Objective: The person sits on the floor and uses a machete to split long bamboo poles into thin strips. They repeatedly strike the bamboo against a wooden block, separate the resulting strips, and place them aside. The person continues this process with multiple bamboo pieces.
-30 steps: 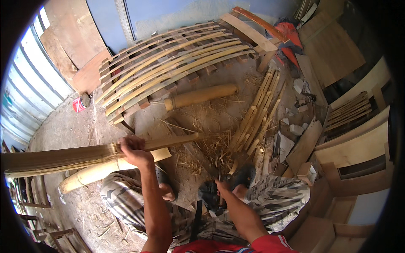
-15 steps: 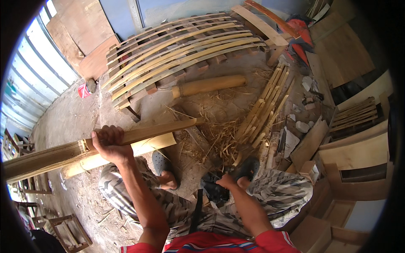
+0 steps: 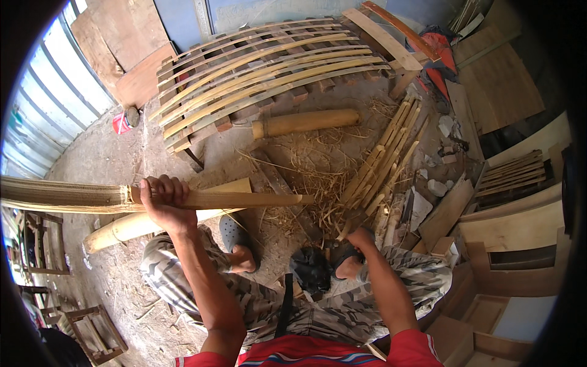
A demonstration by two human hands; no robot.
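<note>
- Left forearm raised, the person's left hand [image 3: 165,205] is gripping a split bamboo length [image 3: 251,200], stretching across the left side.
- The right hand [image 3: 362,240] is curling near a clog [image 3: 340,258], its hold unclear.
- A red-and-white can [image 3: 123,122] is showing markings too small to read.

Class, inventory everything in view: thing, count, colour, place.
Slatted rack: 1, brown, upper centre
Thick bamboo: 2, yellowish, centre, left
Held bamboo: 1, tan, left
Strips: several, yellowish, centre-right
Shavings: many, straw, centre
Tin: 1, red, left
Bundle: 1, black, lower centre
Rubble: several, whitish, right
Boards: several, brown, upper corners
Furniture frames: several, brown, sides
Corrugated sheet: 1, whitish, left
Wall: 1, blue, top
Sandals: 2, grey, lower centre
Trousers: 1, camouflage, bottom
Shirt: 1, red, bottom
Left hand: 1, bare, on held bamboo
Right hand: 1, bare, lower right
</note>
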